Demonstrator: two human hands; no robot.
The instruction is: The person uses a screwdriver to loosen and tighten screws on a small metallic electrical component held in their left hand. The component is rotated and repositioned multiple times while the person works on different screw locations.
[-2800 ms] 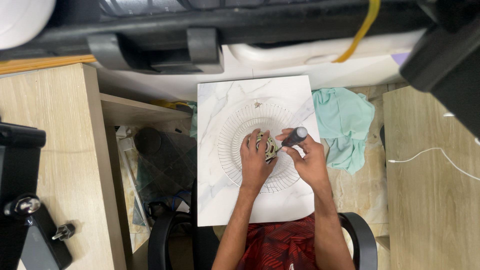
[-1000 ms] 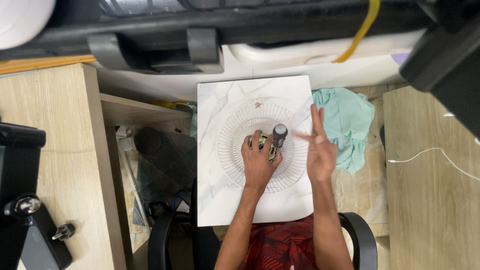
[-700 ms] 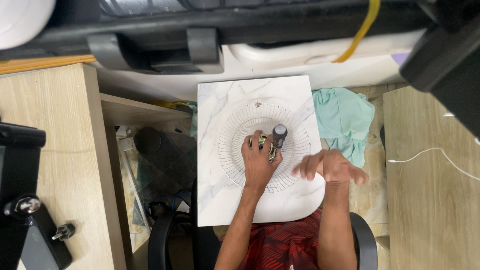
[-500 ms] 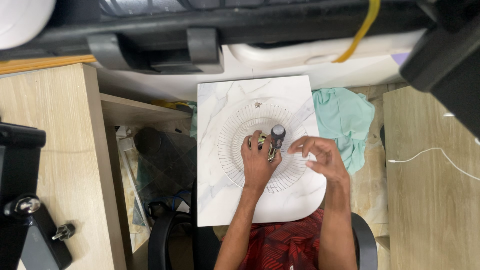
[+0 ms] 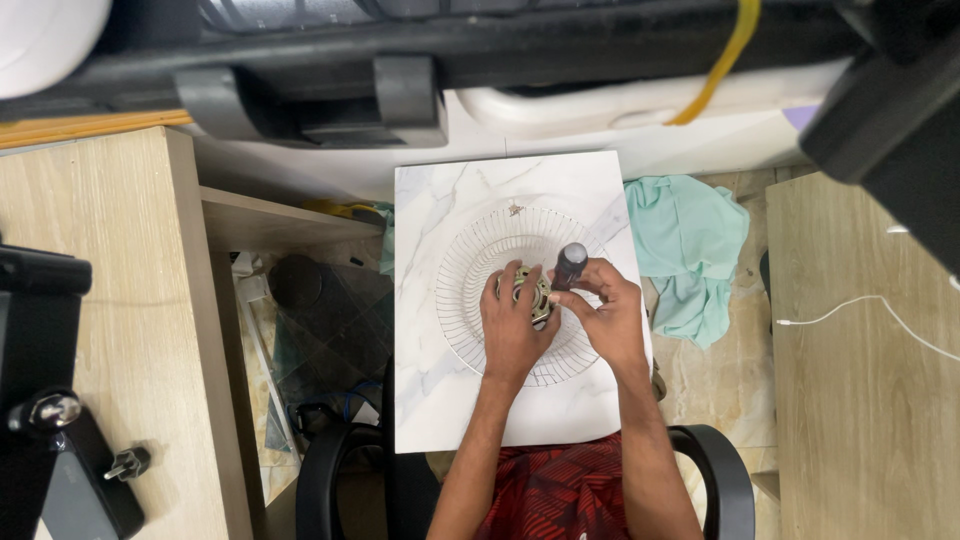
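Glossy marble-look board [image 5: 430, 400], wire grille [image 5: 470, 250]

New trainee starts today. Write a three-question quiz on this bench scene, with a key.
1. True or false: the left hand rests on the small motor at the middle of the white wire fan guard.
2. What does the right hand hold? A) a cloth B) a dark-handled screwdriver C) a white cable
3. Fill in: the guard lies on a ____-patterned board.

Key: 1 true; 2 B; 3 marble. The teal cloth lies untouched to the right of the board.
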